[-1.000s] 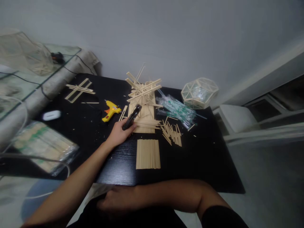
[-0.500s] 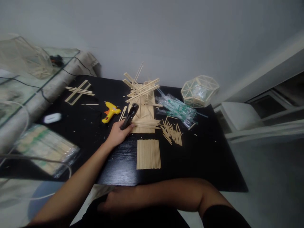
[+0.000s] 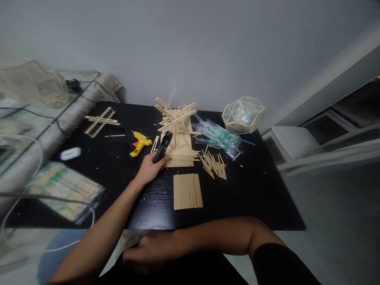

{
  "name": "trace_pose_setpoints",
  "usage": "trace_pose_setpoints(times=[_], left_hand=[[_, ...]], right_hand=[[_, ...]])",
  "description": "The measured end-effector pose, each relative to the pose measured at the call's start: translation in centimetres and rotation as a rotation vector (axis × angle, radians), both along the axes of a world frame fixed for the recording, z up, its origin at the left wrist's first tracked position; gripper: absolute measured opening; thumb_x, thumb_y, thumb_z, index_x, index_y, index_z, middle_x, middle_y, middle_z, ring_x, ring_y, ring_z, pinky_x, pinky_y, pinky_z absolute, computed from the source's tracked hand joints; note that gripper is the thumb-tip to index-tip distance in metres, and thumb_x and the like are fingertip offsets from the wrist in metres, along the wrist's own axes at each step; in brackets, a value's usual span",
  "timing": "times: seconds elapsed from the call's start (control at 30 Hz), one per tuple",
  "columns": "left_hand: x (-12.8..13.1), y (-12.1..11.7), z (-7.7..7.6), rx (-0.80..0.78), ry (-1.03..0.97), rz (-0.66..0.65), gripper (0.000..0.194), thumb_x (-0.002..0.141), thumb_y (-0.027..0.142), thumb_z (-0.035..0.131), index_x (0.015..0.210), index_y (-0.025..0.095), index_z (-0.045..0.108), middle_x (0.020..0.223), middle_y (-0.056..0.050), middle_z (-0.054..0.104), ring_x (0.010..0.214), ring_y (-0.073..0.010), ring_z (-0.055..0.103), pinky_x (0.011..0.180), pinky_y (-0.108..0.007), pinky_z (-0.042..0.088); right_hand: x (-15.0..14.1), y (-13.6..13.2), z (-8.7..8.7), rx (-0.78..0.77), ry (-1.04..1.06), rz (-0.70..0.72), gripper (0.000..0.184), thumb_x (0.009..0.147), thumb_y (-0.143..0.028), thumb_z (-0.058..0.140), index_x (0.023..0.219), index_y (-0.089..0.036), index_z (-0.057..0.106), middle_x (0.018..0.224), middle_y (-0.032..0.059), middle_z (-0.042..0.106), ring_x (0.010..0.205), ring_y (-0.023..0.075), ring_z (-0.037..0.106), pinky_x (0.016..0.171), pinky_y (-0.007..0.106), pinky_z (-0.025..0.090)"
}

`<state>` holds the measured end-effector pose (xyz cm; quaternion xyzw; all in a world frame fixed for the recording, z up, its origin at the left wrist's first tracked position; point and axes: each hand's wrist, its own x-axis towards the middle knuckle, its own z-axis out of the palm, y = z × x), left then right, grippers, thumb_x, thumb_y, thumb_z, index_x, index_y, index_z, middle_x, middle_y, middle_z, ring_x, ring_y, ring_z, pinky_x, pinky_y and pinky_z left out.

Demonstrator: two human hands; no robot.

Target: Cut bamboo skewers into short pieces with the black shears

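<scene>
A black pliers-like tool (image 3: 162, 147) is tilted over the near left edge of the wooden-stick windmill model (image 3: 177, 138), its handle in the left hand (image 3: 151, 168). That hand's fingers are clamped on the tool, and its wrist is just above the desk (image 3: 249, 198). Long loose sticks (image 3: 184, 155) lie across the model's near end, beside the tool.

Nearer the person than the model is a flat square stick panel (image 3: 188, 191), set apart from it. A heap of short cut sticks (image 3: 215, 165) lies to the model's near right; beyond the heap, right of the model, are clear wrappers with green print (image 3: 220, 138) and a stick-framed polyhedron (image 3: 244, 114).

Left of the model lies a yellow glue gun (image 3: 140, 144), with a crossed stick frame (image 3: 102, 120) farther left. To the model's near left are a small white case (image 3: 70, 153) and a plastic-wrapped pack of sticks (image 3: 67, 190).

The right hand (image 3: 151, 251) is low in front of the person, well apart from the model and below the desk's near edge. Its fingers look curled, but whether they close on anything cannot be told.
</scene>
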<state>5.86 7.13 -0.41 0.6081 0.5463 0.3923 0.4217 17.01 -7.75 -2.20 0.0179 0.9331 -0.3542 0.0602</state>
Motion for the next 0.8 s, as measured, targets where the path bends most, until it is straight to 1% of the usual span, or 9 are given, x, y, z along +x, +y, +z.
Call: trace_pose_setpoints(times=[0.1, 0.23, 0.37, 0.43, 0.53, 0.6, 0.7, 0.77, 0.8], left_hand=[[-0.1, 0.0, -0.1, -0.004, -0.009, 0.004, 0.034, 0.084, 0.050, 0.068, 0.071, 0.019, 0.060, 0.053, 0.003, 0.056, 0.051, -0.0135, 0.050, 0.056, -0.028, 0.040], [-0.2, 0.1, -0.2, 0.009, 0.003, 0.001, 0.035, 0.083, 0.050, 0.069, 0.069, 0.019, 0.059, 0.054, 0.003, 0.055, 0.053, -0.0134, 0.050, 0.058, -0.028, 0.040], [-0.2, 0.0, -0.2, 0.003, 0.011, -0.001, 0.035, 0.085, 0.050, 0.067, 0.070, 0.019, 0.060, 0.055, 0.003, 0.056, 0.054, -0.0138, 0.050, 0.059, -0.028, 0.041], [-0.2, 0.0, -0.2, 0.006, 0.003, 0.001, 0.035, 0.086, 0.050, 0.067, 0.070, 0.019, 0.059, 0.054, 0.003, 0.056, 0.053, -0.0137, 0.050, 0.058, -0.028, 0.041], [-0.3, 0.0, -0.3, 0.016, -0.011, 0.009, 0.038, 0.086, 0.050, 0.067, 0.066, 0.020, 0.057, 0.053, 0.002, 0.055, 0.053, -0.0133, 0.049, 0.057, -0.028, 0.040], [-0.3, 0.0, -0.4, 0.012, -0.018, 0.033, 0.039, 0.085, 0.051, 0.068, 0.065, 0.020, 0.057, 0.054, 0.002, 0.055, 0.053, -0.0133, 0.049, 0.056, -0.028, 0.039], [-0.4, 0.0, -0.4, 0.013, -0.022, 0.071, 0.038, 0.082, 0.050, 0.070, 0.064, 0.019, 0.056, 0.055, 0.002, 0.056, 0.054, -0.0135, 0.049, 0.055, -0.028, 0.039], [-0.3, 0.0, -0.3, 0.013, -0.019, 0.055, 0.038, 0.082, 0.050, 0.069, 0.063, 0.020, 0.055, 0.054, 0.002, 0.056, 0.054, -0.0140, 0.050, 0.056, -0.028, 0.040], [-0.3, 0.0, -0.2, 0.012, -0.016, 0.041, 0.038, 0.082, 0.050, 0.069, 0.064, 0.020, 0.056, 0.053, 0.002, 0.056, 0.054, -0.0142, 0.051, 0.057, -0.028, 0.040]], right_hand=[[-0.2, -0.2, -0.2, 0.030, -0.002, -0.009, 0.030, 0.106, -0.031, 0.048, 0.129, -0.014, 0.057, 0.089, 0.0044, 0.075, 0.066, 0.0130, 0.064, 0.051, 0.023, 0.037], [-0.2, -0.4, -0.3, 0.044, 0.032, -0.003, 0.023, 0.103, -0.029, 0.055, 0.120, -0.015, 0.061, 0.089, 0.0042, 0.076, 0.068, 0.0139, 0.067, 0.054, 0.023, 0.042], [-0.2, -0.6, 1.1, -0.094, 0.105, -0.042, 0.017, 0.102, -0.029, 0.060, 0.114, -0.017, 0.062, 0.095, 0.0022, 0.078, 0.076, 0.0123, 0.070, 0.064, 0.020, 0.049], [0.0, -0.1, 2.9, -0.184, 0.170, -0.123, 0.014, 0.103, -0.029, 0.058, 0.110, -0.018, 0.063, 0.097, -0.0001, 0.078, 0.077, 0.0097, 0.069, 0.066, 0.018, 0.049], [1.3, 2.4, 7.1, -0.256, 0.303, -0.327, 0.009, 0.099, -0.027, 0.064, 0.101, -0.018, 0.064, 0.093, -0.0021, 0.076, 0.076, 0.0070, 0.067, 0.068, 0.015, 0.047], [3.4, 5.1, 10.4, -0.222, 0.346, -0.496, 0.016, 0.099, -0.034, 0.067, 0.099, -0.018, 0.066, 0.082, -0.0033, 0.071, 0.066, 0.0068, 0.060, 0.065, 0.018, 0.044], [8.0, 9.6, 14.7, -0.111, 0.337, -0.730, 0.025, 0.098, -0.044, 0.065, 0.100, -0.019, 0.069, 0.066, -0.0073, 0.057, 0.057, 0.0073, 0.049, 0.059, 0.020, 0.038], [11.2, 12.2, 16.3, -0.001, 0.255, -0.877, 0.025, 0.100, -0.042, 0.061, 0.103, -0.019, 0.070, 0.066, -0.0070, 0.057, 0.058, 0.0078, 0.050, 0.063, 0.021, 0.039], [12.6, 13.4, 16.6, 0.082, 0.215, -0.975, 0.023, 0.101, -0.039, 0.061, 0.103, -0.018, 0.071, 0.066, -0.0060, 0.059, 0.060, 0.0086, 0.052, 0.064, 0.021, 0.039]])
